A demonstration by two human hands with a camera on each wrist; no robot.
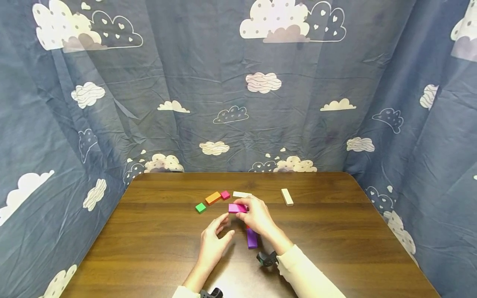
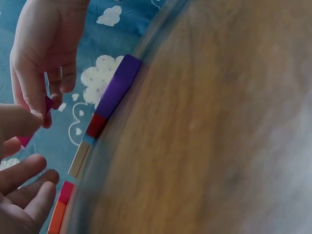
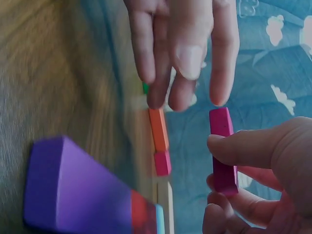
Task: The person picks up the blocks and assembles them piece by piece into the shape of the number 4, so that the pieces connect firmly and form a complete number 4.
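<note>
My right hand pinches a magenta block between thumb and fingers, holding it raised over the table. My left hand holds nothing; its fingers are loosely bent and spread from the thumb, with fingertips just short of the block's left end. Below the right hand lies a purple block. A red block adjoins its far end, and a light blue piece shows just beyond the red; both are mostly hidden by the right hand in the head view.
Behind the hands, a green block, an orange block, a small pinkish-red block and a cream block lie in a loose arc. Another cream block lies farther right. A cloud-print curtain hangs behind the wooden table.
</note>
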